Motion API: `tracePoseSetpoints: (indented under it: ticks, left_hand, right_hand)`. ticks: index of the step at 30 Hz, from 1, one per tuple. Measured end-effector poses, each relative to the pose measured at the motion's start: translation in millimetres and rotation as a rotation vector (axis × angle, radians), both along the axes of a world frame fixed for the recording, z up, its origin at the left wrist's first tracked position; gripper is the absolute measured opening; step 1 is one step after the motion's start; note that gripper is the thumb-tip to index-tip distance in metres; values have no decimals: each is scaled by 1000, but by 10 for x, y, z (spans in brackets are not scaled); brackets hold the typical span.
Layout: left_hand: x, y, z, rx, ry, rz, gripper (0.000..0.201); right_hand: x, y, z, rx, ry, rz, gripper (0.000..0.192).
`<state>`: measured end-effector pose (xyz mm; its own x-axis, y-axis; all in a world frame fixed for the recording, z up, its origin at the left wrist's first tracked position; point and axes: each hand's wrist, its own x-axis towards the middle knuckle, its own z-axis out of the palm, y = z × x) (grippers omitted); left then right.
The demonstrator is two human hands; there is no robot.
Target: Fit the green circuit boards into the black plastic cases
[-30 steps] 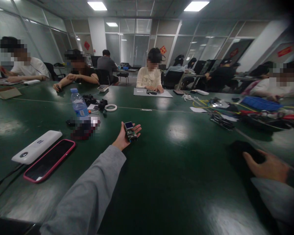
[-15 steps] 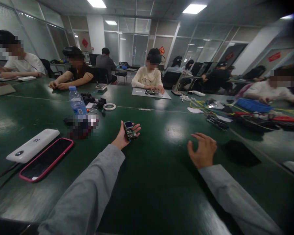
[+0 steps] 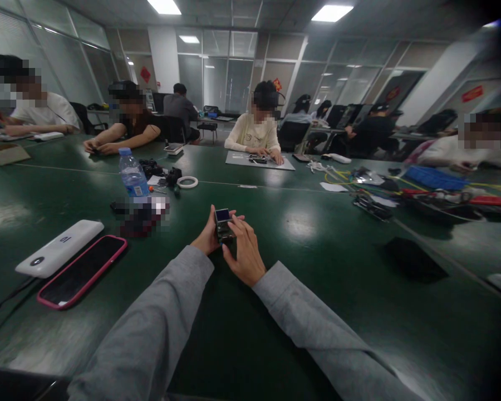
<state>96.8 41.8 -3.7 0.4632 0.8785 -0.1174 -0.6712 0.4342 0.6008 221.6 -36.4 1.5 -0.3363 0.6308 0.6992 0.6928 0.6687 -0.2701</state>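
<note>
A small circuit board with a little screen [image 3: 222,215] lies in my left hand [image 3: 207,237], its screen facing up toward me. My left thumb runs along the board's near-left edge, and the fingertips show past its right side. My right hand [image 3: 247,254] is at the board's right side, palm down, fingers stretched over its lower part and thumb apart from them. Whether the right fingertips touch the board I cannot tell; they hide part of it. Both hands are above the dark green table [image 3: 217,345].
To the left are a pink-cased phone [image 3: 82,271], a white power bank [image 3: 60,249] with a cable, and a water bottle [image 3: 133,175]. A roll of tape [image 3: 187,182] sits beyond. At right lie a black flat item [image 3: 415,259] and tangled cables. Several people sit around.
My right hand has moved left from over the table to the circuit board, its fingers now over the board. My left hand still holds the board in nearly the same place.
</note>
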Motion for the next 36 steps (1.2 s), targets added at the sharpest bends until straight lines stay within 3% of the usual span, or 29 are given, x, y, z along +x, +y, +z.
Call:
tracePoseSetpoints:
  ticks: [7, 17, 27, 36]
  left_hand:
    - [21, -41, 59, -10, 39, -32, 71]
    - [5, -10, -2, 37, 92, -43, 74]
    - [14, -26, 41, 31, 102, -65, 71]
    - [-38, -50, 55, 75, 251, -305, 74]
  right_hand:
    - [47, 26, -24, -42, 52, 9, 58]
    - [46, 31, -32, -55, 25, 39, 65]
    - [63, 25, -24, -22, 50, 25, 61]
    - [202, 83, 12, 42, 98, -66, 53]
